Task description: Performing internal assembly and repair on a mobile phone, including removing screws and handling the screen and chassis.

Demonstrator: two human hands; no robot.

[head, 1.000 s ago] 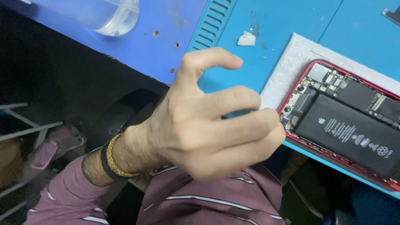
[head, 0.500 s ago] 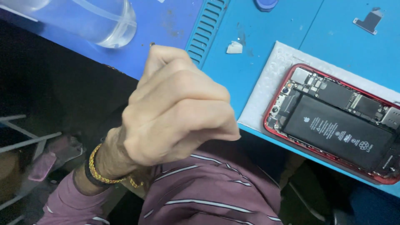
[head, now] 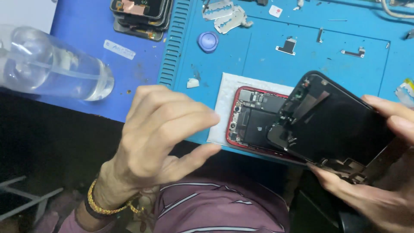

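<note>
My right hand [head: 371,181] grips the black screen [head: 336,123], tilted over the right end of the opened red phone [head: 252,123] on the bench [head: 258,56]. My left hand [head: 159,133] hovers empty, fingers loosely spread, just left of the phone, whose long axis runs left to right.

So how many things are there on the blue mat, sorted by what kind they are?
Opened red phone: 1
Black screen panel, held in the right hand: 1
Stack of screen panels: 1
Clear plastic bottle: 1
Round blue cap: 1
Razor blades: 2
Small metal brackets: 3
Total: 10
The left hand holds nothing.
</note>
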